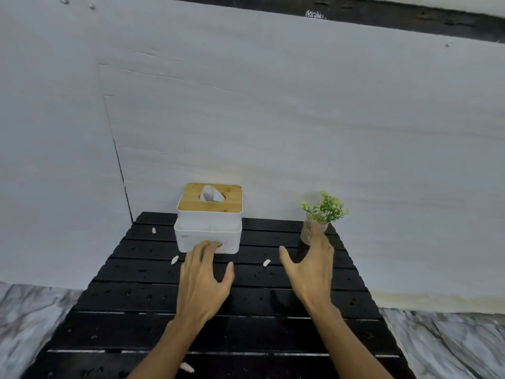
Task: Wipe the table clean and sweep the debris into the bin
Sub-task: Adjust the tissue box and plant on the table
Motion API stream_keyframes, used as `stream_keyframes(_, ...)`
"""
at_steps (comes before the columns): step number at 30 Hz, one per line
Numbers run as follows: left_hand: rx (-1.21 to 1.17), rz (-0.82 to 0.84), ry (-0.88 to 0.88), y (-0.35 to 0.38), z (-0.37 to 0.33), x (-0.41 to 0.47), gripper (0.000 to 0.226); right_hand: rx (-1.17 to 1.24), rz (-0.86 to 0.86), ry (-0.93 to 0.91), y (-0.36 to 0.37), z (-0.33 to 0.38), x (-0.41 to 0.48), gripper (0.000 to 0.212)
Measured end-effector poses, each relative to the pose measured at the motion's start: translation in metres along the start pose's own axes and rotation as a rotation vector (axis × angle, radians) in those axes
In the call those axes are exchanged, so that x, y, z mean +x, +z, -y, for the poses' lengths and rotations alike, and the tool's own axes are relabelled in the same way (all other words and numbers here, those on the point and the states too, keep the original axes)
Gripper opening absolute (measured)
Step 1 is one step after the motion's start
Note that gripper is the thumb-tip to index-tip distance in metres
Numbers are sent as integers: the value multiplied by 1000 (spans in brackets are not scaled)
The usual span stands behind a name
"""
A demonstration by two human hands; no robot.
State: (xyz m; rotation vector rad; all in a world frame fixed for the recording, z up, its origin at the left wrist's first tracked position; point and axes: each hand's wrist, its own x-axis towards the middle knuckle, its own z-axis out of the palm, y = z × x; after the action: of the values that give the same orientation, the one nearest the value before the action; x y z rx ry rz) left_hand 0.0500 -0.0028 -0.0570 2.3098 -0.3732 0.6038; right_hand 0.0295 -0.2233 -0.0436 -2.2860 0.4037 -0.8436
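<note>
Both hands are reaching, spread and holding nothing: left hand [203, 272] touching the tissue box [209, 218], probably for a tissue, right hand [310, 272] nearing the potted plant [319, 217] right of it.

A white tissue box [209, 233] with a bamboo lid [210, 199] stands against the white wall [273, 119]. A small green plant [325, 207] sits in what appears to be a glass pot [308, 231]. Marble-patterned flooring [451, 340] lies below.

The left hand [203, 277] and right hand [311, 269] are showing bare, forearms unsleeved, apparently wearing no rings or watch.
</note>
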Motion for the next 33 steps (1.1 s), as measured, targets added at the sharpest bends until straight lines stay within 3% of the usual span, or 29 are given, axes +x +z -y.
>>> stream_keyframes(6, -83, -79, -88, -36, 24, 43, 91, 4, 378, -261, 30, 50, 9, 117)
stream_keyframes(13, -352, 241, -231, -48, 65, 87, 128, -160, 566, -246, 79, 77, 29, 132)
stream_keyframes(16, -320, 298, -226, -43, 73, 92, 124, -104, 563, -243, 86, 80, 29, 125)
stream_keyframes(22, -291, 185, -197, -31, 74, 85, 105, 38, 493, -254, 86, 78, 22, 106)
stream_keyframes(33, -291, 59, 10, -27, 21, 71, 96, 116, 298, -303, 41, 58, 22, 110)
